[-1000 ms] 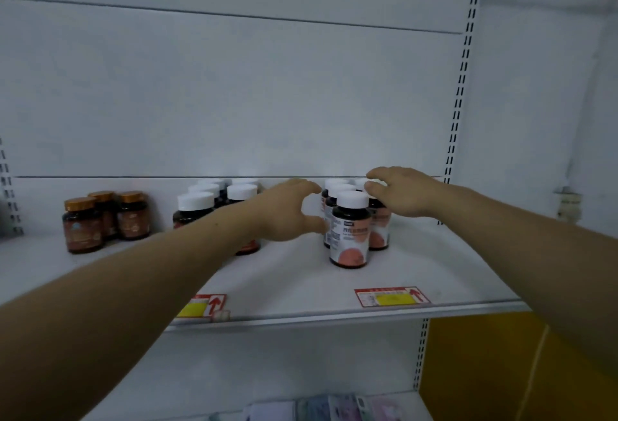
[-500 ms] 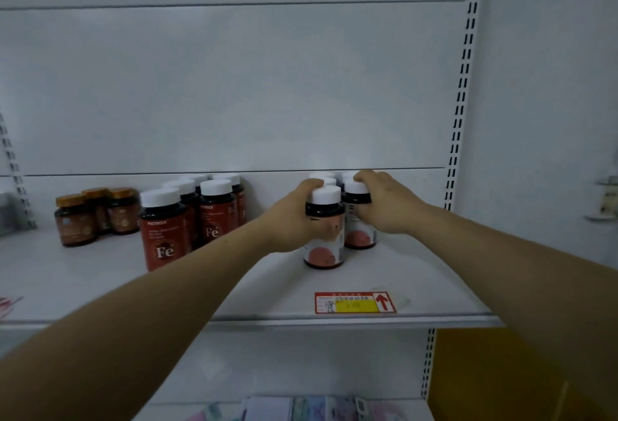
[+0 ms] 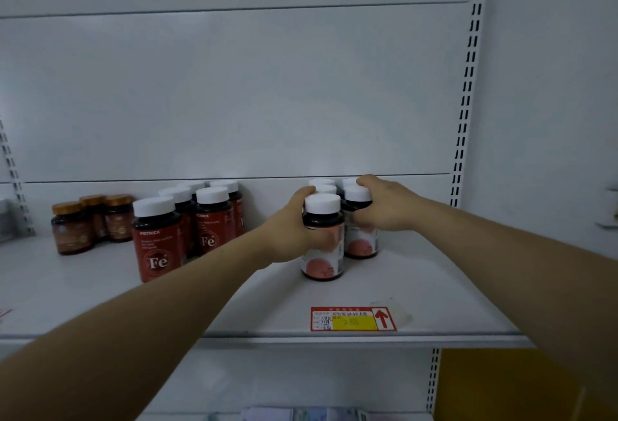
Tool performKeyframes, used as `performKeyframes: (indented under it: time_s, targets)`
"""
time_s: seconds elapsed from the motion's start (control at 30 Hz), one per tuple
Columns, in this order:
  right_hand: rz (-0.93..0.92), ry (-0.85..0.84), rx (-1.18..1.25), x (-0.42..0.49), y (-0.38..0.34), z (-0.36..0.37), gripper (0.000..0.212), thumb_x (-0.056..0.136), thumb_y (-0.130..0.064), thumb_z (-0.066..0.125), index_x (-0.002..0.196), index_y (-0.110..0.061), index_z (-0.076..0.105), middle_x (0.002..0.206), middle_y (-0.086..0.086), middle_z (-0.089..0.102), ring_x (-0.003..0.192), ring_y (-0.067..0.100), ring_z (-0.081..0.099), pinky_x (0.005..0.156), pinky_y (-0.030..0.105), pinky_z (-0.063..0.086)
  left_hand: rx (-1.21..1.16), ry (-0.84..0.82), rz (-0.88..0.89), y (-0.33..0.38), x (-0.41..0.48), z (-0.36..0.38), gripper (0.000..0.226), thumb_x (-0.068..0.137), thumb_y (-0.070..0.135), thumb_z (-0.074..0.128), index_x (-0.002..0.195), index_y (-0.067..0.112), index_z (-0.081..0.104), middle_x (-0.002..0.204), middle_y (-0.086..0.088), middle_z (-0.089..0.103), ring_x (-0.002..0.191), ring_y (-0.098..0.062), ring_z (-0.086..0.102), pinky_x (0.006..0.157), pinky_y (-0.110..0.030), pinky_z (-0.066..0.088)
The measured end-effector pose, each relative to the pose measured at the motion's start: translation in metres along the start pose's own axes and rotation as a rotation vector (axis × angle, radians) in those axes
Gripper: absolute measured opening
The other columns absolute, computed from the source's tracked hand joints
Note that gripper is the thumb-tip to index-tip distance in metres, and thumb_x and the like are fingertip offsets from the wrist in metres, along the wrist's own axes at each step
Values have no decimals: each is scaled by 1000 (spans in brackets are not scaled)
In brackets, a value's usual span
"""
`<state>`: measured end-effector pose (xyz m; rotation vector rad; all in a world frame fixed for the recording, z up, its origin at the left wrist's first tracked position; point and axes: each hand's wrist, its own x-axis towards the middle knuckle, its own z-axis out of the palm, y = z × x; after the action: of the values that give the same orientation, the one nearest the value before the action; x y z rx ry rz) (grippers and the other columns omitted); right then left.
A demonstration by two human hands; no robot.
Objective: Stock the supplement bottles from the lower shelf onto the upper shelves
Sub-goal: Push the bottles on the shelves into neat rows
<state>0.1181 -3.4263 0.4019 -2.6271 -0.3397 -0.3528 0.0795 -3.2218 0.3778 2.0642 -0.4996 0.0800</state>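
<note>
A cluster of dark bottles with white caps and pink-and-white labels stands on the white upper shelf (image 3: 418, 290), right of centre. My left hand (image 3: 294, 230) grips the front bottle (image 3: 323, 253) from its left side, thumb across the label. My right hand (image 3: 384, 206) curls round the bottle behind it on the right (image 3: 361, 240), fingers over its cap. More white caps (image 3: 321, 183) show behind these two; their bodies are hidden.
Red "Fe" bottles (image 3: 157, 240) with white caps stand in a group at centre left. Three brown bottles with gold caps (image 3: 70, 230) sit at far left. A red and yellow price tag (image 3: 352, 318) lies at the shelf's front edge. Slotted uprights (image 3: 468, 86) frame the bay.
Both hands came in from hovering beside the pink-label bottles and closed on them. The view has shifted a little to the right and closer since then.
</note>
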Motion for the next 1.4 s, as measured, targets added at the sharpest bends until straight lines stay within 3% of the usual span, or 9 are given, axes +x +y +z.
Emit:
performKeyframes:
  time_s: [0.3, 0.43, 0.57, 0.93, 1.0, 1.07, 1.23, 1.33, 1.4]
  targets:
    - [-15, -27, -11, 2, 4, -5, 63, 72, -38, 69, 127, -23, 43, 115, 1, 53, 96, 20, 54, 75, 32, 48, 40, -30, -18, -2, 4, -4, 91, 72, 16, 78, 141, 34, 21, 119, 9, 53, 107, -9, 56, 87, -30, 50]
    - [-8, -97, -15, 8, -2, -11, 43, 70, -36, 68, 104, -24, 46, 100, -2, 55, 85, 14, 54, 60, 28, 41, 53, -81, -6, 8, 7, -10, 74, 74, 17, 77, 118, 48, 26, 107, 18, 52, 83, 13, 60, 58, -8, 49]
    - [-2, -150, -18, 13, -5, -13, 32, 74, -33, 65, 99, -25, 47, 94, -6, 55, 81, 9, 54, 57, 27, 39, 37, -51, -83, 7, 9, -5, 86, 73, 14, 75, 134, 43, 23, 111, 8, 54, 98, -12, 59, 69, -29, 56]
    - [-33, -136, -8, 13, -3, -11, 28, 71, -34, 66, 93, -27, 50, 92, -7, 57, 81, 9, 55, 57, 26, 40, 60, -80, -126, 11, 10, -3, 91, 76, 27, 76, 140, 44, 14, 110, 14, 51, 97, -9, 56, 67, -24, 53]
    - [-35, -160, -52, 14, -4, -14, 34, 67, -39, 65, 94, -26, 48, 93, -7, 55, 83, 12, 55, 57, 27, 39, 128, -83, -126, 17, 9, -8, 88, 77, 40, 71, 142, 45, 12, 114, 20, 48, 94, -6, 55, 63, -17, 48]
    - [-44, -159, -88, 16, -5, -18, 37, 65, -42, 63, 94, -26, 47, 98, -3, 54, 85, 16, 55, 59, 28, 39, 217, -34, -128, 22, 11, -14, 83, 78, 58, 61, 145, 41, 15, 128, 15, 42, 103, -10, 50, 77, -20, 41]
    - [-23, -164, -136, 21, -7, -26, 48, 83, -39, 52, 127, -21, 50, 130, 4, 49, 116, 24, 48, 91, 36, 42, 310, -4, -91, 33, 26, -23, 56, 93, 53, 37, 144, 29, 33, 151, 6, 32, 133, -13, 32, 99, -25, 21]
    - [-60, -194, -147, 26, -8, -25, 22, 90, -34, 37, 96, -23, 55, 112, -1, 56, 105, 21, 50, 80, 31, 41, 348, -42, -104, 40, 34, -23, 47, 98, 44, 30, 139, 25, 41, 147, 4, 38, 126, -12, 37, 94, -23, 21]
    - [-81, -181, -127, 28, -8, -24, 24, 94, -34, 32, 78, -27, 48, 94, -7, 54, 92, 16, 50, 66, 27, 35, 344, -62, -123, 40, 39, -22, 35, 100, 38, 28, 124, 25, 50, 137, 1, 45, 109, -8, 40, 89, -21, 23]
